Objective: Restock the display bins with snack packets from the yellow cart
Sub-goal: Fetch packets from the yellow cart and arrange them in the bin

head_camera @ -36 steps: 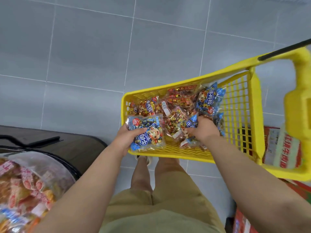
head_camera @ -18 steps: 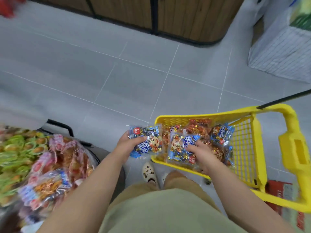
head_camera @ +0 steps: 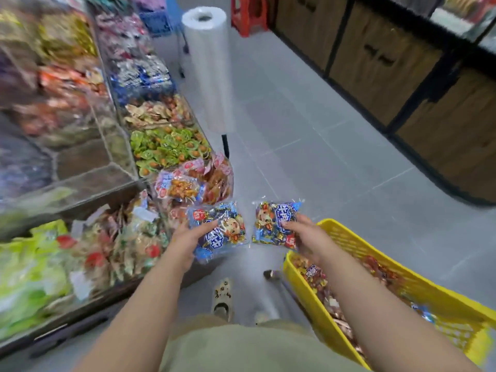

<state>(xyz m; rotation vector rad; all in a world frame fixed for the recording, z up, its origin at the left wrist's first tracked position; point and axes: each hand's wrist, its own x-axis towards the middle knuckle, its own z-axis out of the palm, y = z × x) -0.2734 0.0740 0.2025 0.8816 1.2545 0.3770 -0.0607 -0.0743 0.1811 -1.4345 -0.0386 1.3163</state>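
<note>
Both packets have left the yellow plastic mesh cart (head_camera: pixel 349 237), and the view has swung toward the clear-walled display bins (head_camera: pixel 107 146) on the left. The left hand (head_camera: pixel 188 237) grips one blue clear-plastic snack packet (head_camera: pixel 218 232), thumb curled over it; the right hand (head_camera: pixel 306 234) pinches a second blue snack packet (head_camera: pixel 273 221) just beside it, above the grey tiled floor (head_camera: pixel 322 157), near the cart's front rim

Left packet (head_camera: pixel 217 232): blue, cartoon print, tilted; gripped in left hand (head_camera: pixel 188 237)
Right packet (head_camera: pixel 273 224): same kind; gripped in right hand (head_camera: pixel 306 234)
Yellow cart (head_camera: pixel 346 237): slatted; packets inside; lower right
Display bins (head_camera: pixel 118 146): clear-walled; heaped full; left
</note>
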